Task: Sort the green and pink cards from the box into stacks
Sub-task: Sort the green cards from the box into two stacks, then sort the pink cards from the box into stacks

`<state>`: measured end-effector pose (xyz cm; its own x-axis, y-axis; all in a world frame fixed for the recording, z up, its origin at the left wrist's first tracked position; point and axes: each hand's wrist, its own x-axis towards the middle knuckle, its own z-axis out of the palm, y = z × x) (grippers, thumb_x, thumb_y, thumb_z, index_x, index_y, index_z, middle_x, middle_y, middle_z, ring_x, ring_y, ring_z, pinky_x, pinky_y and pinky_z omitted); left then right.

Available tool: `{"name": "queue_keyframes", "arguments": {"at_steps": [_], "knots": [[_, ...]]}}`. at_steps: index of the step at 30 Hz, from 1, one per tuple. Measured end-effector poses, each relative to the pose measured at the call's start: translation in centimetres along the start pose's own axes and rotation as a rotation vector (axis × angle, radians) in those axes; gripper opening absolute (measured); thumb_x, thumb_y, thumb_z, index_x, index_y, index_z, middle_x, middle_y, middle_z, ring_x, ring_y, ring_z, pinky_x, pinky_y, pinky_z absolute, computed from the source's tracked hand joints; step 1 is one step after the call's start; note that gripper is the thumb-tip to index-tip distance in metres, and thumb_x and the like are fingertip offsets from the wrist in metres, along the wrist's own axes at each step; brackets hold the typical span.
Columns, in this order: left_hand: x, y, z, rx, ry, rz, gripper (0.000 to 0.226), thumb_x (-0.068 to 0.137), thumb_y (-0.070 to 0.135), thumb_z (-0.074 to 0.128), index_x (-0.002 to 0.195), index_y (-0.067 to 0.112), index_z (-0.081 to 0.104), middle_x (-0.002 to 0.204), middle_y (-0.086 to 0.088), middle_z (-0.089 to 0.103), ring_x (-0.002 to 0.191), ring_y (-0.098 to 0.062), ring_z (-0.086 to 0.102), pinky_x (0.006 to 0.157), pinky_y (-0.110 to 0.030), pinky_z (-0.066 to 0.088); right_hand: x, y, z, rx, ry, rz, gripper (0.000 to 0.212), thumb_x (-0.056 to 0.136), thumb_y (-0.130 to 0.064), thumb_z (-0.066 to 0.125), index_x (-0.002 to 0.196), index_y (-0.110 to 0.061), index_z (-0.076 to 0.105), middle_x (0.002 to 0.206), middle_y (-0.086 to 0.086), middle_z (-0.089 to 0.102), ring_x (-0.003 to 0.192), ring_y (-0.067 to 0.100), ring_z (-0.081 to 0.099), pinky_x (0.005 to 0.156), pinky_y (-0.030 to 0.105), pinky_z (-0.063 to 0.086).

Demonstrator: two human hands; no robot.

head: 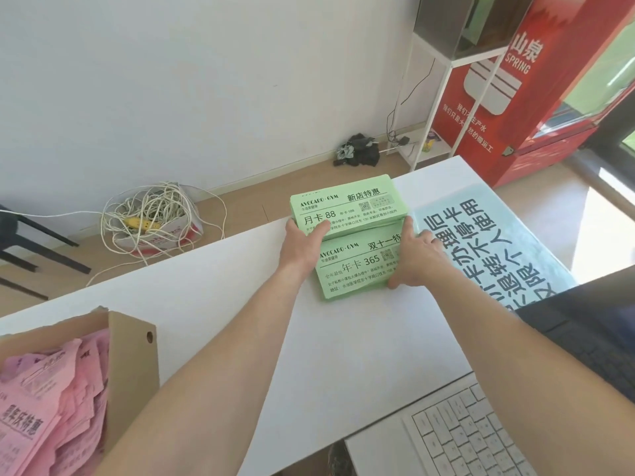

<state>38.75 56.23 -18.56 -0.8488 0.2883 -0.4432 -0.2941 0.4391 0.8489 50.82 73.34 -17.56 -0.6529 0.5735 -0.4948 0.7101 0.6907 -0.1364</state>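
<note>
Two stacks of green cards lie on the white table (343,355) near its far edge. The far green stack (347,204) is thick, and my left hand (302,243) grips its near left corner, thumb on top. My right hand (414,259) touches that stack's right end with its fingers, while its thumb and palm rest on the right side of the near green stack (354,273). A cardboard box (134,365) at the near left holds several loose pink cards (51,407).
A blue sheet with large black characters (488,249) lies right of the green stacks. A white keyboard (474,438) sits at the near right, with a dark object (584,324) above it. Beyond the table are tangled cords in a box (151,221) and a red cabinet (522,97).
</note>
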Motion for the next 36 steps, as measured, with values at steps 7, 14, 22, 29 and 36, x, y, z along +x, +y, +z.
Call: {"name": "queue_keyframes", "arguments": {"at_steps": [7,14,22,29,36], "knots": [[-0.4,-0.4,1.2,0.001,0.032,0.021,0.04,0.091,0.038,0.065,0.117,0.023,0.04,0.111,0.01,0.061,0.102,-0.02,0.06,0.084,-0.03,0.037,0.2,0.3,-0.6,-0.029,-0.002,-0.016,0.143,0.061,-0.036,0.094,0.158,-0.014,-0.009,0.148,0.023,0.032,0.137,0.043,0.035,0.11,0.055,0.039],[-4.6,1.9,-4.7,0.161,-0.033,-0.039,0.08,0.093,0.055,0.055,0.153,0.011,0.025,0.15,-0.004,0.043,0.136,-0.025,0.042,0.096,-0.033,0.033,-4.6,-2.1,-3.2,-0.067,0.053,0.026,0.135,0.07,-0.042,0.088,0.159,-0.013,-0.009,0.156,0.025,0.022,0.142,0.046,0.026,0.111,0.056,0.034],[-16.3,0.1,-24.3,0.383,0.184,0.261,0.046,0.092,0.046,0.062,0.131,0.022,0.061,0.13,0.008,0.064,0.117,-0.012,0.06,0.101,-0.03,0.043,-18.7,-19.9,-1.2,0.091,0.063,-0.507,0.082,0.084,-0.045,0.073,0.152,-0.018,0.036,0.149,0.013,0.039,0.138,0.035,0.036,0.107,0.046,0.04],[-23.1,-9.1,-41.1,0.638,0.287,0.165,0.022,0.096,0.03,0.059,0.116,0.028,0.068,0.12,0.011,0.066,0.108,-0.011,0.061,0.092,-0.033,0.049,-27.7,-34.9,5.0,0.127,-0.062,-0.831,0.046,0.088,-0.035,0.068,0.13,-0.018,0.062,0.124,0.004,0.065,0.11,0.023,0.061,0.083,0.032,0.048],[-22.3,-17.1,-47.3,0.832,0.003,0.091,0.047,0.096,0.014,0.054,0.141,0.027,0.051,0.155,0.0,0.042,0.143,-0.024,0.037,0.119,-0.044,0.028,-27.2,-41.1,11.5,-0.293,-0.253,-0.736,0.099,0.081,-0.071,0.066,0.157,-0.019,0.03,0.16,0.006,0.032,0.143,0.031,0.036,0.117,0.046,0.032]]}}
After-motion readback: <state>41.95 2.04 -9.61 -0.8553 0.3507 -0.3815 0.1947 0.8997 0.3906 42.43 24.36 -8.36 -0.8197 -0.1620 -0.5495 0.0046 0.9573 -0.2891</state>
